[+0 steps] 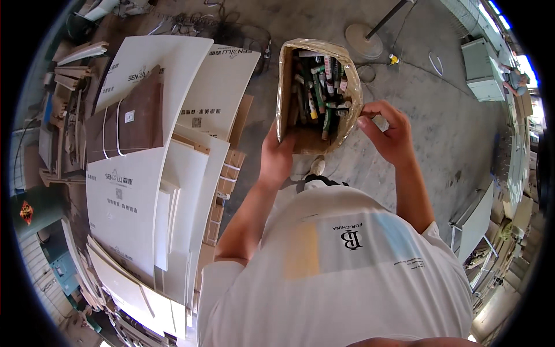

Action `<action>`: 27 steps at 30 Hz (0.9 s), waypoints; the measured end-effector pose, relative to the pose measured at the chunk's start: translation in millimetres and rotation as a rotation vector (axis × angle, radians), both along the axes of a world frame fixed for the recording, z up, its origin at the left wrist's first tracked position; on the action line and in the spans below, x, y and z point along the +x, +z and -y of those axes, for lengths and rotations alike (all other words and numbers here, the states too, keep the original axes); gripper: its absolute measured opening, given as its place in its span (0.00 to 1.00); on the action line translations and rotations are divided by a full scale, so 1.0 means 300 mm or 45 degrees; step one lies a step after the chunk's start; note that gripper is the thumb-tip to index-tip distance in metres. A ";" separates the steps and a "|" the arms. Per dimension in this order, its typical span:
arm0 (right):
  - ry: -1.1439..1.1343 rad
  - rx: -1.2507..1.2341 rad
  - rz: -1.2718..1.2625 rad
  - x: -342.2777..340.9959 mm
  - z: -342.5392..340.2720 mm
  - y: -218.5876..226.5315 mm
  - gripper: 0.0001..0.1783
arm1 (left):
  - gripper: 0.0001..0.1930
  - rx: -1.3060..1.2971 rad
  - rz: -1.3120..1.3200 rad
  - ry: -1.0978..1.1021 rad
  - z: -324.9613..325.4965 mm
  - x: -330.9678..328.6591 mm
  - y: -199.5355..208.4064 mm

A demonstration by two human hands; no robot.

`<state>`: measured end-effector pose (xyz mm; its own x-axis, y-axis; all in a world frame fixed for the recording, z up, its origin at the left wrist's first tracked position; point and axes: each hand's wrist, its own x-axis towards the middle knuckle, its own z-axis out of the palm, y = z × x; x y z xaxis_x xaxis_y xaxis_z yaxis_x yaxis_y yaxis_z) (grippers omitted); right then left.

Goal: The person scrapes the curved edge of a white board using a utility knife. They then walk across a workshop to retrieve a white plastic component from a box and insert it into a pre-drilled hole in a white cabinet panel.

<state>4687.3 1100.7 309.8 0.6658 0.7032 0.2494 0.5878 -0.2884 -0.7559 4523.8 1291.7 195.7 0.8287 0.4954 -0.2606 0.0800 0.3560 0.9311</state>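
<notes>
In front of my body I hold an open cardboard box (317, 146), its rim edged with shiny clear tape. Inside lie several jumbled short sticks (317, 89) like crayons or markers, mostly green and dark, some with pale wrappers. My left hand (278, 151) grips the near left corner, thumb over the inner side and fingers hidden behind the wall. At the right rim my right hand (388, 130) is curled, thumb and index fingertip against the box edge. Grey floor shows through the gap between that thumb and fingers.
To the left stand large white printed boards (133, 191) with a brown panel (130, 121) leaning on them. Ahead are a round-based stand (364, 41) and loose cables on the concrete floor (428, 133). A pale green cabinet (484, 69) and another person (514, 80) are at the far right.
</notes>
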 end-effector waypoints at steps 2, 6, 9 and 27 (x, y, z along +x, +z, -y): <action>-0.033 0.028 -0.023 0.000 0.003 0.006 0.10 | 0.23 0.054 -0.008 -0.041 0.002 0.005 0.019; -0.089 0.082 -0.070 -0.015 0.018 -0.009 0.10 | 0.23 -0.006 -0.045 -0.042 0.000 0.011 0.059; -0.145 0.091 -0.082 -0.049 0.014 0.010 0.06 | 0.23 -0.025 -0.058 -0.074 -0.010 0.022 0.053; -0.088 -0.537 0.849 -0.150 -0.068 0.076 0.04 | 0.20 -0.030 0.002 -0.349 0.031 0.047 -0.090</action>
